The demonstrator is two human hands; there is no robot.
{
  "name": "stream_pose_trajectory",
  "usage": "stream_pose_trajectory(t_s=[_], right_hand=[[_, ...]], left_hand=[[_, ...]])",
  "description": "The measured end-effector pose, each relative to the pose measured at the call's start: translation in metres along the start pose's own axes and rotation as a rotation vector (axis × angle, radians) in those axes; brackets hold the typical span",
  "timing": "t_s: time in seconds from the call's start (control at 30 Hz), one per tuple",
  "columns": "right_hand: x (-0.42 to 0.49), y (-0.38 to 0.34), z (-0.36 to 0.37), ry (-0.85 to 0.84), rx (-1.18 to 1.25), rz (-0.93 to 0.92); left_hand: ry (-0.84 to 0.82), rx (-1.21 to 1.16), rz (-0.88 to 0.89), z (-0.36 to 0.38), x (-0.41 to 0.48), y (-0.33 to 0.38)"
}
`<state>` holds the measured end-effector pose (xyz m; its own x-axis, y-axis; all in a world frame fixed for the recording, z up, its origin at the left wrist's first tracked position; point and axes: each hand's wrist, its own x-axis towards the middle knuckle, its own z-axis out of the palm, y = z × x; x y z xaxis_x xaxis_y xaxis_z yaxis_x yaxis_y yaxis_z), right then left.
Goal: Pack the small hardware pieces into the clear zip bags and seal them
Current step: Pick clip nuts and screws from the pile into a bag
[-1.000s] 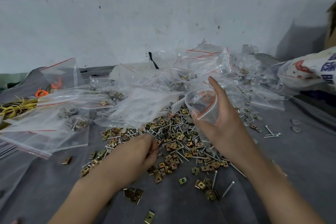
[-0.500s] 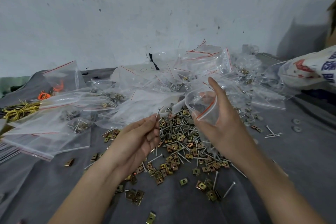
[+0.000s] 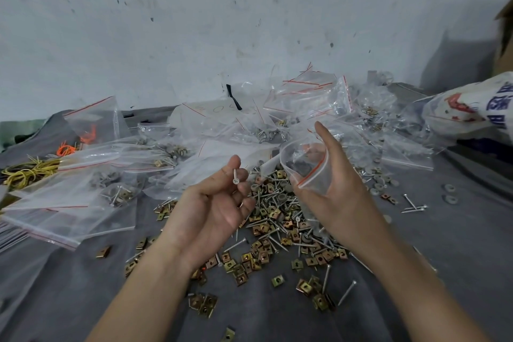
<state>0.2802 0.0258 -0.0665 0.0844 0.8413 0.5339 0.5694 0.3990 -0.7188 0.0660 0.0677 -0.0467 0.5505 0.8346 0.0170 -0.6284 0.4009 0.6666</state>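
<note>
The left hand point(image 3: 213, 214) is raised palm-up over the desk point(image 3: 458, 244), its thumb and forefinger pinching a single silver screw point(image 3: 235, 177) that stands head-down and nearly upright; the other fingers curl loosely inward. Just beside it, without touching, the right hand point(image 3: 337, 197) grips a small clear zip bag point(image 3: 304, 159) between thumb and fingers, with the forefinger pointing up behind the bag. The bag's mouth, edged with a red strip, gapes open toward the left hand; whether the grey shapes seen through the plastic lie inside it or behind it cannot be told. Below both hands a loose pile of screws point(image 3: 273, 197) mixed with brass-coloured square clip nuts point(image 3: 241, 261) spreads across the grey cloth that covers the desk, and a few grey washers point(image 3: 448, 193) lie apart to the right. To the left lie filled zip bags point(image 3: 83, 197) holding similar hardware, overlapping one another, and near them a bundle of yellow wire point(image 3: 26, 172) and some orange ties point(image 3: 66, 150). A heap of crumpled clear bags point(image 3: 311, 94) rises at the back against the marked white wall point(image 3: 249, 22). A printed white sack point(image 3: 472, 108) sits at the far right edge.
</note>
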Motion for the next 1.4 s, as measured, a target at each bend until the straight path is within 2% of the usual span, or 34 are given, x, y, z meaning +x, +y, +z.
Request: stream_pose_trajectory(t_s=[0.1, 0.17, 0.27, 0.33, 0.4, 0.5, 0.67, 0.73, 0.83, 1.03, 1.3, 1.4], right_hand=[[0.0, -0.001, 0.001, 0.006, 0.005, 0.002], [0.001, -0.001, 0.001, 0.006, 0.006, 0.002], [0.0, 0.0, 0.0, -0.001, 0.036, 0.007], [0.001, 0.001, 0.0, -0.001, 0.051, 0.006], [0.002, 0.003, 0.001, 0.012, 0.06, 0.001], [0.005, 0.006, 0.002, 0.048, 0.084, 0.001], [0.009, 0.001, -0.002, 0.108, 0.186, 0.064], [0.01, -0.003, -0.006, 0.13, 0.25, 0.113], [0.011, -0.005, -0.014, 0.128, 0.394, 0.164], [0.014, -0.008, -0.023, 0.127, 0.623, 0.227], [0.015, -0.016, -0.031, 0.169, 0.763, 0.325], [0.016, -0.016, -0.031, 0.168, 0.76, 0.332]], left_hand=[[0.064, 0.067, 0.049, 0.006, 0.005, -0.001], [0.141, 0.185, 0.144, 0.013, 0.01, 0.002], [0.233, 0.449, 0.362, 0.027, 0.016, 0.008], [0.297, 0.717, 0.512, 0.041, 0.018, 0.008], [0.268, 0.975, 0.636, 0.057, 0.02, 0.003], [0.148, 1.275, 0.677, 0.075, 0.023, -0.011], [0.212, 1.337, 0.725, 0.07, 0.017, -0.001], [0.243, 1.377, 0.678, 0.058, 0.013, 0.007], [0.223, 1.524, 0.49, 0.03, 0.006, 0.013], [0.006, 1.923, 0.21, -0.024, -0.024, -0.001], [-0.266, 2.067, 0.138, -0.041, -0.045, -0.008], [-0.261, 2.138, 0.143, -0.04, -0.046, -0.01]])
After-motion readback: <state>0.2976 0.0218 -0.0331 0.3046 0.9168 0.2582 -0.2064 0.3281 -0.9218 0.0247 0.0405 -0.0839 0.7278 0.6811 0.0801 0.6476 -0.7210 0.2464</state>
